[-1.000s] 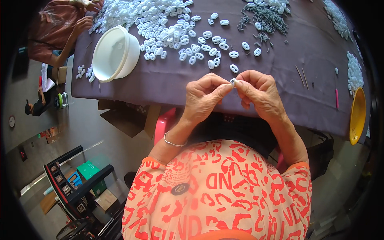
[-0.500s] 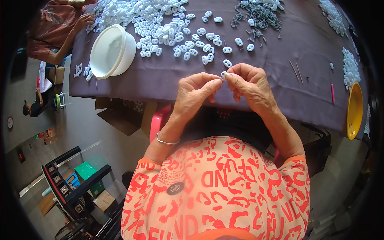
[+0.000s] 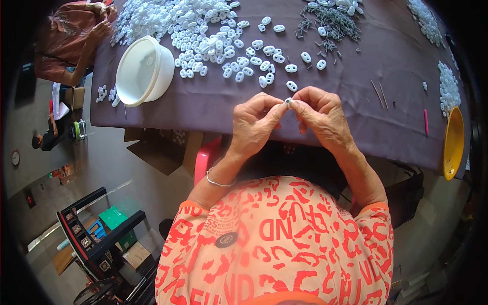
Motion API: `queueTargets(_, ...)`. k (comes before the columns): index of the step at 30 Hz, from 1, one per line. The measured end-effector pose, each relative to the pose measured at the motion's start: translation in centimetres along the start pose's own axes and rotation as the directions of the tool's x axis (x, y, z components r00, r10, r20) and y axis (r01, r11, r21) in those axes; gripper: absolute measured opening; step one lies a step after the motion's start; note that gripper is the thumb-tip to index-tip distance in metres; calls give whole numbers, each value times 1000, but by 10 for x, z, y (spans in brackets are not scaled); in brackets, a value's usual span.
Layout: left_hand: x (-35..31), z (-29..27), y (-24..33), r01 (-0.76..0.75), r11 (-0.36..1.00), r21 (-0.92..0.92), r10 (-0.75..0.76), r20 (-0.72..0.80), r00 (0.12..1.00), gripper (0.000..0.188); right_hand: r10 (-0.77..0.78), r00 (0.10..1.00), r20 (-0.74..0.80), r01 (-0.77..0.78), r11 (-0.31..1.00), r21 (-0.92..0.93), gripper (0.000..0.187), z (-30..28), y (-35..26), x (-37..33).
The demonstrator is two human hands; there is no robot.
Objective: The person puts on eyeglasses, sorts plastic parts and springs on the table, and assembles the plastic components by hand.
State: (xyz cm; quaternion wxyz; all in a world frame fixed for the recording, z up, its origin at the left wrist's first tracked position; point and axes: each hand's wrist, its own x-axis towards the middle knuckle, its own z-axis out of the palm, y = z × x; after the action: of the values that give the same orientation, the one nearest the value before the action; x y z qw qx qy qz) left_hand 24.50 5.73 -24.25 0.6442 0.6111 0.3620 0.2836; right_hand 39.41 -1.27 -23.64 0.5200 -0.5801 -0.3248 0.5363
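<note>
My left hand (image 3: pixel 255 122) and my right hand (image 3: pixel 324 116) meet over the near edge of the table, thumbs and forefingers pinched together. Between the fingertips they hold a small white plastic piece (image 3: pixel 288 100), mostly hidden by the fingers. Just beyond it lies a loose white oval piece with two holes (image 3: pixel 291 86). More of the same kind spread from there to a large heap (image 3: pixel 152 23) at the far left. A pile of small grey parts, which look like springs (image 3: pixel 338 28), lies beyond my right hand.
A white round tub (image 3: pixel 161 73) stands at the left and a yellow bowl (image 3: pixel 454 143) at the right edge. Two thin sticks (image 3: pixel 379 95) and a pink pen-like stick (image 3: pixel 426 122) lie on the dark tablecloth (image 3: pixel 376 132). Another person (image 3: pixel 68 46) sits at the far left.
My fingertips have closed together around the small white piece, and the left hand has come nearer the right. The other person's hand has shifted slightly at the far left.
</note>
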Motion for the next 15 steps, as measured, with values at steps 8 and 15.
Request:
queueTargets(8,17,-20,-3,-289,782,553,408,-104,907,21,-24,995,-100,37,991,128,15,-6,3,1)
queueTargets(15,42,-25,-7,-139,648,749,303,-86,949,20,-18,991,-134,32,995,99,15,-6,2,3)
